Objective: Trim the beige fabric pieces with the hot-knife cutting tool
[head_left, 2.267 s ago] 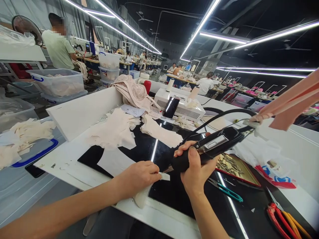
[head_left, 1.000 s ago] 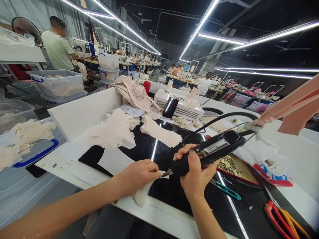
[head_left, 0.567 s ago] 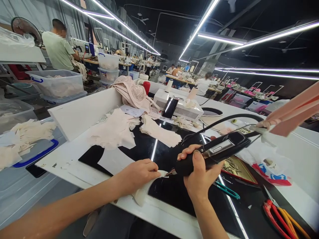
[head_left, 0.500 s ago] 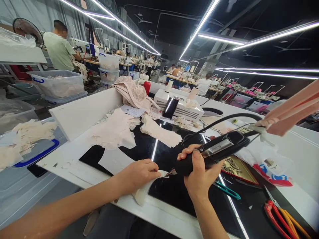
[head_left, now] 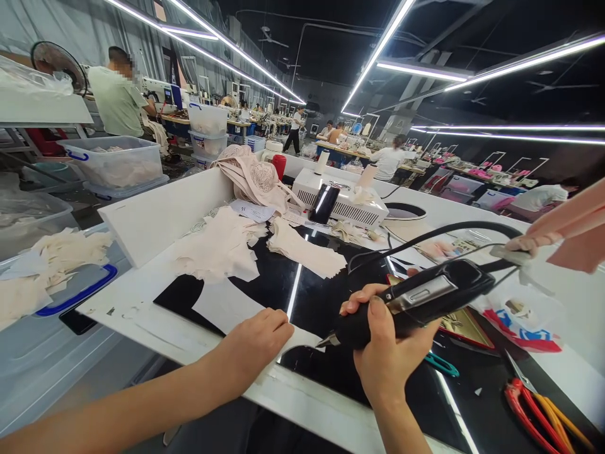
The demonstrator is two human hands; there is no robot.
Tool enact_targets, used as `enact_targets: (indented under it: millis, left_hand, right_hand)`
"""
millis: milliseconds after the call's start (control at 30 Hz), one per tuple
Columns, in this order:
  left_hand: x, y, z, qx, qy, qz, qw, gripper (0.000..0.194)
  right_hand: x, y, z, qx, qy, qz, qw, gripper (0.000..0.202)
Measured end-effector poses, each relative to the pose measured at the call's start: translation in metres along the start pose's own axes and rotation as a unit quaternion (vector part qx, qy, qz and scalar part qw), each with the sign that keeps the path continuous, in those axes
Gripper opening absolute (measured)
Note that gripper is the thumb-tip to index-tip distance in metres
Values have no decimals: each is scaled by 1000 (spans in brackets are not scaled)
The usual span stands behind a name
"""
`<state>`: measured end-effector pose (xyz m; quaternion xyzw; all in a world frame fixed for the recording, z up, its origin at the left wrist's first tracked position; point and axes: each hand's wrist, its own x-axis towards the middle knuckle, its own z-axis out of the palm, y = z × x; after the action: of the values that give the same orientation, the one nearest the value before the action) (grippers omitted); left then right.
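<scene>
My right hand wraps round a black corded handheld tool with a metal lever on its side. Its pointed metal tip reaches the right end of a thin white fabric piece, by the table's front edge. My left hand is closed, fingers curled down over that piece, left of the tip; its fingertips are partly hidden. Beyond the hands lie a pile of pale pink cut fabric pieces and a stack of longer ones on the black glossy work surface.
Red- and orange-handled scissors and teal snips lie at the right, near a tray. A white vented box and a phone stand at the back. The tool's cable arches rightward to a pink fabric tie.
My left hand has shifted slightly left and down. The white piece now lies flat, no longer drooping over the table edge. The tool has moved a little right and down in view.
</scene>
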<state>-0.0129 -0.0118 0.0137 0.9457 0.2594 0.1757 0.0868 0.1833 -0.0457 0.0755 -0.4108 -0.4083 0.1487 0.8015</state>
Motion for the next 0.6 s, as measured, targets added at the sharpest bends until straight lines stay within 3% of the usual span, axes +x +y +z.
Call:
enact_targets:
  millis: [333, 500, 600]
  left_hand:
    - [8, -4, -4, 3, -25, -9, 1000, 38]
    - [7, -1, 3, 46, 4, 6, 999, 32]
    - [4, 6, 11, 108, 41, 26, 993, 18]
  right_hand:
    - [-11, -9, 0, -5, 6, -4, 1000, 61]
    - [-15, -11, 2, 4, 4, 3, 1000, 54]
    - [-17, -12, 2, 9, 6, 11, 1000, 55]
